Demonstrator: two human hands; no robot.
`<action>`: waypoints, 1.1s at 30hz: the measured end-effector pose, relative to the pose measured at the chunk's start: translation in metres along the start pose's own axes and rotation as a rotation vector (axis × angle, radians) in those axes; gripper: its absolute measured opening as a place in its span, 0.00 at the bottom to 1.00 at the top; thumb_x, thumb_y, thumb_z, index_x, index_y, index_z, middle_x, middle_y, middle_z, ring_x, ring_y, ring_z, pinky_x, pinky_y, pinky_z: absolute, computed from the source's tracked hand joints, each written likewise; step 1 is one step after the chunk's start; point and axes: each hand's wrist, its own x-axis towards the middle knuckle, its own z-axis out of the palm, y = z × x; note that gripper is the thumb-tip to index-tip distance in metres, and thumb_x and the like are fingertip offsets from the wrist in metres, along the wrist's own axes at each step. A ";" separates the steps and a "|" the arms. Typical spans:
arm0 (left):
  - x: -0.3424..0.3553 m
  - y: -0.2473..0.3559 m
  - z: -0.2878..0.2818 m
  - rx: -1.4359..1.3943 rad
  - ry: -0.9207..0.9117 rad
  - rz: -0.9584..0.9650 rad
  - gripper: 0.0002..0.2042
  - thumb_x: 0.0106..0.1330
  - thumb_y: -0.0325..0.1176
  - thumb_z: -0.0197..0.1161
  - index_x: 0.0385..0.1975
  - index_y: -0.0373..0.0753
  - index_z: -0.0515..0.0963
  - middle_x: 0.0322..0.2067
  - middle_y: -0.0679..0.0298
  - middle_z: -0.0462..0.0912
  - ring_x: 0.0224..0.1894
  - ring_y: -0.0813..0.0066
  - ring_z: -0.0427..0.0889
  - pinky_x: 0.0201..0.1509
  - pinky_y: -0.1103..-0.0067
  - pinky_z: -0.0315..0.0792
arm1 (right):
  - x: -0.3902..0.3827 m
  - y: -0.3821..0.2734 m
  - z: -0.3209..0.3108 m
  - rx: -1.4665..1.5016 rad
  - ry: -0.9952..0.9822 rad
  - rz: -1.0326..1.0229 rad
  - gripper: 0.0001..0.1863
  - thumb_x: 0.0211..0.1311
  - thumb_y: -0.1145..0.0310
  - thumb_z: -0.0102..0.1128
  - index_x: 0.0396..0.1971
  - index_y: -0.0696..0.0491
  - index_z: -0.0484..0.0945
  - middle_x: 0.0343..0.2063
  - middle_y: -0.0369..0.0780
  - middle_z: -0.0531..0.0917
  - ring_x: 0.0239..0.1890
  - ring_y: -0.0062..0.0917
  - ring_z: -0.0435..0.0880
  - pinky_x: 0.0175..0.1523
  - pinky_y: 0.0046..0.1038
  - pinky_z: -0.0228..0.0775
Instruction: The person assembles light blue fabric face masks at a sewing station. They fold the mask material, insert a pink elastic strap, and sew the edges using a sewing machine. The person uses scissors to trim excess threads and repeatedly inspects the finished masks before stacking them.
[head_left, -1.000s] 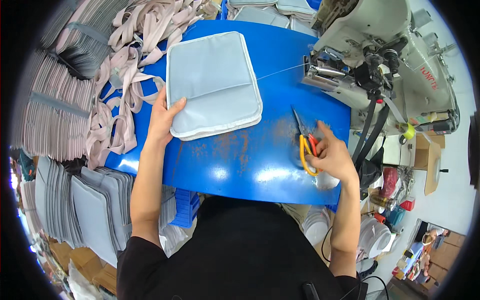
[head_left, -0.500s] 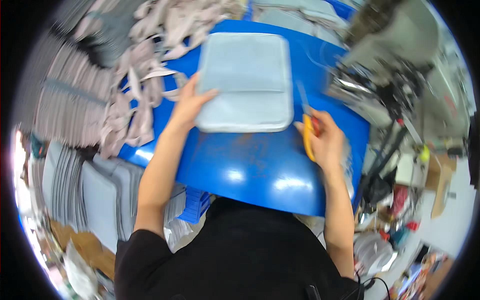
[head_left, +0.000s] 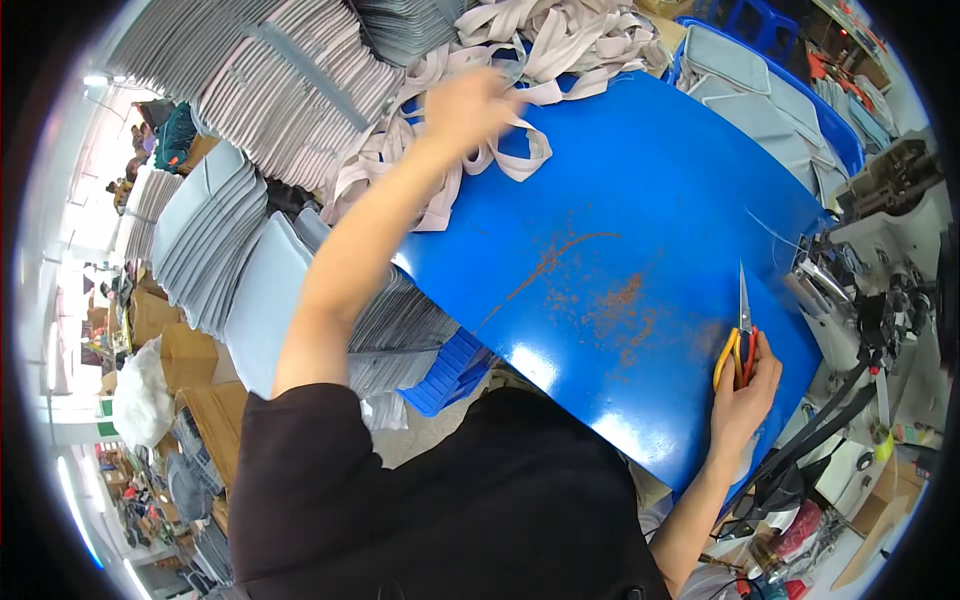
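Well left of the left hand's fingers stand a banded stack of grey flat panels [head_left: 270, 110], and, nearer, a tangle of pale pink fabric straps [head_left: 560, 40] spreads beneath and around the blurred left hand [head_left: 465, 110]; I cannot tell whether its fingers are spread or pinching a strap. Right of those fingers, the blue tabletop [head_left: 560, 210] with brownish marks reaches to the right hand [head_left: 745, 395], whose fingers curl around the yellow-and-red handles of pointed scissors [head_left: 743, 310], blades extending beyond the fingertips, while a sewing machine [head_left: 905, 235] stands farther right.
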 end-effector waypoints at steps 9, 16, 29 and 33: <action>-0.014 -0.145 -0.013 -0.495 0.090 -0.346 0.16 0.62 0.43 0.75 0.28 0.35 0.82 0.25 0.64 0.85 0.27 0.78 0.79 0.34 0.75 0.75 | 0.000 0.000 0.010 0.035 0.076 -0.082 0.26 0.65 0.73 0.67 0.64 0.54 0.77 0.56 0.48 0.77 0.58 0.42 0.79 0.64 0.39 0.72; 0.072 -0.027 -0.223 -0.851 0.109 0.033 0.13 0.77 0.42 0.62 0.39 0.37 0.81 0.26 0.72 0.81 0.20 0.89 0.65 0.22 0.85 0.58 | -0.004 -0.001 0.010 0.025 0.135 -0.116 0.22 0.65 0.72 0.69 0.59 0.54 0.81 0.58 0.48 0.76 0.60 0.41 0.77 0.63 0.39 0.72; 0.040 0.156 -0.321 -1.128 -0.392 0.558 0.18 0.82 0.42 0.50 0.45 0.31 0.78 0.29 0.64 0.86 0.16 0.93 0.63 0.13 0.90 0.55 | 0.064 -0.162 -0.004 0.781 0.009 -0.493 0.30 0.59 0.65 0.76 0.62 0.54 0.79 0.59 0.49 0.81 0.64 0.41 0.78 0.67 0.37 0.70; 0.059 0.164 -0.293 -1.347 -0.752 0.366 0.18 0.79 0.44 0.54 0.48 0.32 0.79 0.31 0.61 0.86 0.20 0.86 0.70 0.18 0.85 0.64 | 0.084 -0.183 0.008 0.741 0.015 -0.537 0.37 0.52 0.64 0.81 0.62 0.58 0.76 0.52 0.47 0.83 0.57 0.42 0.83 0.63 0.38 0.72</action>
